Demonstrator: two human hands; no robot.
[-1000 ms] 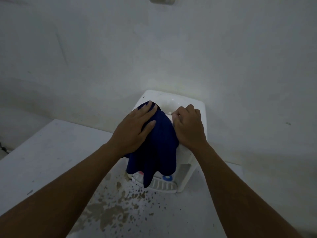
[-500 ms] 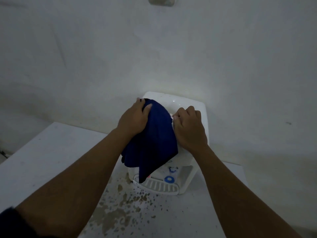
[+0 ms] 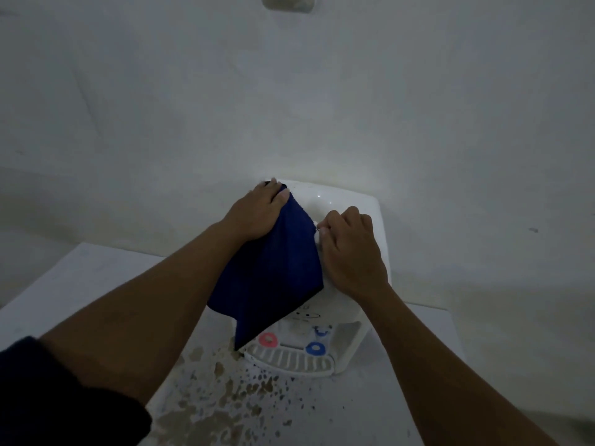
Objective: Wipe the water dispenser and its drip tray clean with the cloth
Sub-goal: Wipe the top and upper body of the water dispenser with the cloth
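A small white water dispenser (image 3: pixel 344 201) stands on a white table against the wall. A dark blue cloth (image 3: pixel 273 275) drapes over its top and hangs down the front left. My left hand (image 3: pixel 257 214) presses the cloth's upper end onto the dispenser's back left corner. My right hand (image 3: pixel 351 249) rests with curled fingers on the dispenser's top right, its fingertips at the cloth's edge. Below the cloth show a red tap (image 3: pixel 268 338), a blue tap (image 3: pixel 314 348) and the slotted white drip tray (image 3: pixel 289 362).
The white table (image 3: pixel 370 410) has brown stains and flaked patches (image 3: pixel 225 400) in front of the dispenser. A plain white wall (image 3: pixel 289 107) stands directly behind, with a small fitting (image 3: pixel 288 3) high on it.
My left hand slid the cloth from the dispenser's front top toward its back left corner. The cloth rose, uncovering the taps and tray. My right hand stayed in place.
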